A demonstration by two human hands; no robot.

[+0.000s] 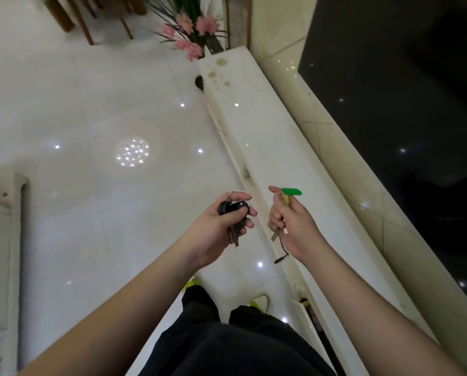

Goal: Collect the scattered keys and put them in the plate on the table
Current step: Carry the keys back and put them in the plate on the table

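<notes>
Left hand: fingers curled shut around a bunch of keys; a black fob sits under the thumb, a thin wire ring pokes out above the knuckles, and brown key blades hang below the little finger.
Right hand: fingers closed on a second set of keys; a green tag sticks out past the fingertip end, a brass key lies just behind it, and a thin black cord dangles below the heel of the palm.
Gap between hands: the two fists are near each other but apart, with bare floor showing between them.
Floor: glossy white tile, open to the left of the left fingers and ahead of them, dotted with lamp reflections.
Ledge: a long white low counter, its near edge running diagonally just under and beyond the right fingers; its top is bare apart from brownish stains at the far end.
Dark panel: black glossy surface well to the right of the right hand, behind a cream border.
Flowers: pink blooms far ahead of both hands, at the ledge's far end.
Plate: not in view.
Below the hands: dark trousers and yellow-green shoes.
</notes>
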